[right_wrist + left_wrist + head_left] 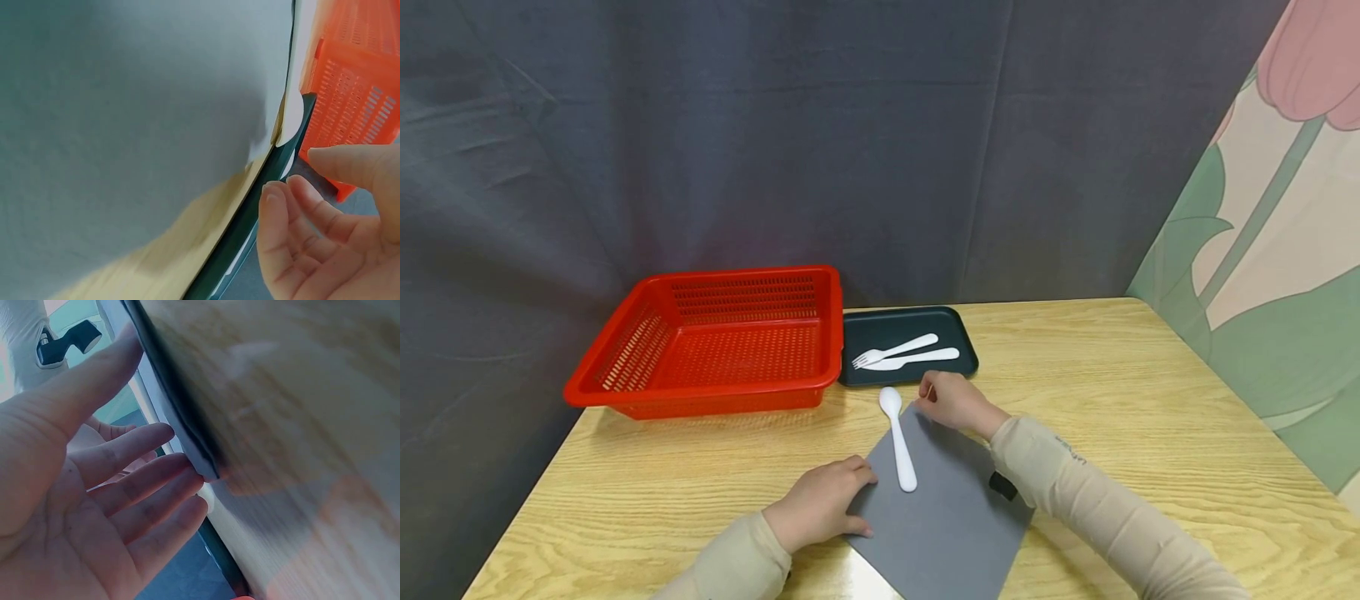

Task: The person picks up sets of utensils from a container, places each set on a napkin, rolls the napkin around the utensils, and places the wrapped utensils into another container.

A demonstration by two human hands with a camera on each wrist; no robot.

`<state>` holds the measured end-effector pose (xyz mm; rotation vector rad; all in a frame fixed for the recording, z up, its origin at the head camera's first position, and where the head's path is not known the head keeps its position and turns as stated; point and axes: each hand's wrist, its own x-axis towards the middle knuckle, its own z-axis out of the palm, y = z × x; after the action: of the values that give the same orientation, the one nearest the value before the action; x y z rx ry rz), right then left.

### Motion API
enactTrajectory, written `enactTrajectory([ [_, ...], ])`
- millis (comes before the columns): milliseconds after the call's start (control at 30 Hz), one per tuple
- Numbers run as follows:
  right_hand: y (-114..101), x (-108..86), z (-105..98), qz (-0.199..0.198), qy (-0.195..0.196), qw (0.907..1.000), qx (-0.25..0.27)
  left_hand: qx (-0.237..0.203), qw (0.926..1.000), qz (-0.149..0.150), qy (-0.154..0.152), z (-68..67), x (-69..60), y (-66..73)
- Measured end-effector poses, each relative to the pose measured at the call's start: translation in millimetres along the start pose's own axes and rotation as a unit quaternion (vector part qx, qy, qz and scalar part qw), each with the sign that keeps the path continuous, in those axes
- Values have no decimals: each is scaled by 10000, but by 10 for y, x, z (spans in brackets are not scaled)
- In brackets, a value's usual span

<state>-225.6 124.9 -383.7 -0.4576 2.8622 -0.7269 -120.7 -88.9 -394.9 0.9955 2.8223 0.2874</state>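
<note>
A grey square sheet [943, 521], perhaps cloth, lies cornerwise on the table. On its upper left part rests a white spoon [903, 458], bowl pointing away and reaching past the sheet's edge. My left hand [823, 504] is at the sheet's left corner; in the left wrist view its fingers [140, 494] are extended along the sheet's edge. Beside the far corner is my right hand [955, 402]. The right wrist view shows its fingers [273, 219] loosely bent, with a gap to the thumb and nothing between them.
Behind the right hand lies a dark green tray [891, 321] holding a white fork [904, 345] and a white knife [921, 357]. To its left stands a red perforated basket [722, 400]. A dark curtain [812, 150] hangs at the table's [1135, 392] back edge.
</note>
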Motion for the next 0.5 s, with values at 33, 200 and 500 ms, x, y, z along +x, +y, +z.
enactTrajectory([
  [33,3,3,-5,19,0,10000,16,-8,10000,-1,-7,-1,0,0],
  [200,21,16,-24,-25,64,10000,-56,-11,10000,15,-11,-9,0,3],
  [500,53,48,-43,102,143,9997,-178,8,10000,16,0,-12,-4,9],
])
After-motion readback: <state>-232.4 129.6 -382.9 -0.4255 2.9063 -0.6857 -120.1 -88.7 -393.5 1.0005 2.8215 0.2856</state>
